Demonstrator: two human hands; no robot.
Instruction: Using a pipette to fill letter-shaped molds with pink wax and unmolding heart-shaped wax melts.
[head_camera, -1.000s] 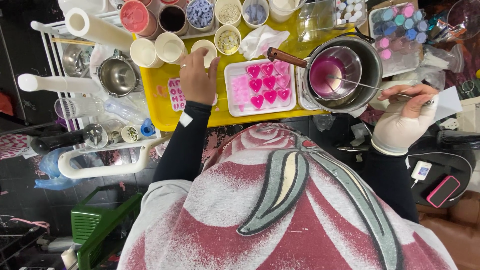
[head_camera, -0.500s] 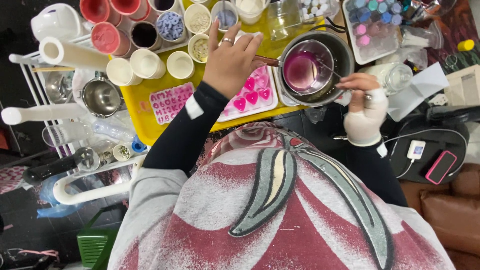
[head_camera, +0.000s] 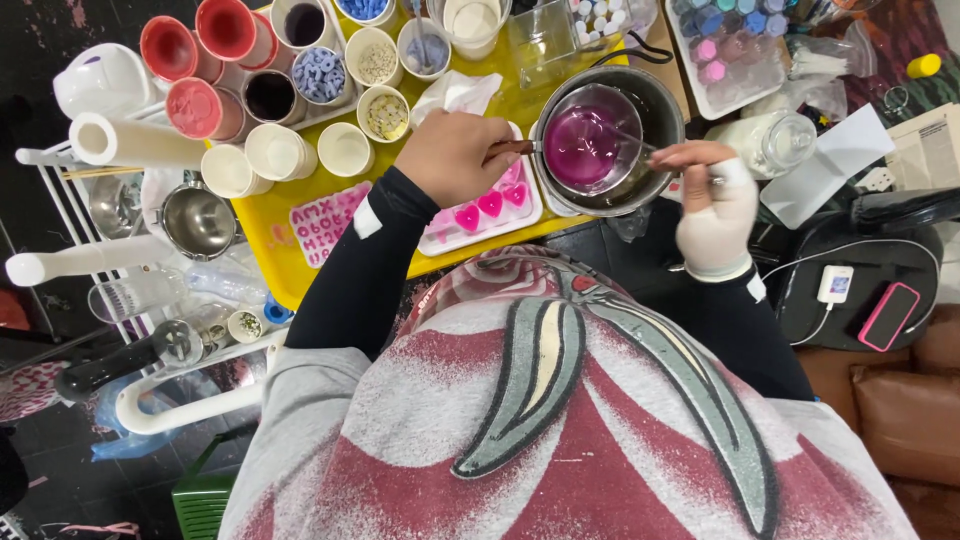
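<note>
Small metal pan (head_camera: 590, 145) of purple liquid, upper centre of the frame, seated inside a larger steel pot (head_camera: 655, 100); its wooden handle (head_camera: 512, 148) runs left into my left hand (head_camera: 450, 155), which is closed around the handle's end. My right hand (head_camera: 712, 205), wrapped in a white bandage, sits at the pot's right rim with fingers pinched on a thin metal rod (head_camera: 640, 150) that reaches into the purple liquid. White heart mould (head_camera: 485, 210), just below my left hand, holding pink hearts, lying on a yellow tray (head_camera: 260, 235). Pink letter mould (head_camera: 325, 222), left of the heart mould on the same tray. Row of paper cups (head_camera: 345, 148) and red cups (head_camera: 225, 28), upper left, some with beads and granules. Glass jar (head_camera: 770, 140) lying on its side, right of the pot. Paper roll (head_camera: 130, 140) and small steel bowl (head_camera: 198, 220), far left. Pink phone (head_camera: 888, 316), lower right, on a black bag.
</note>
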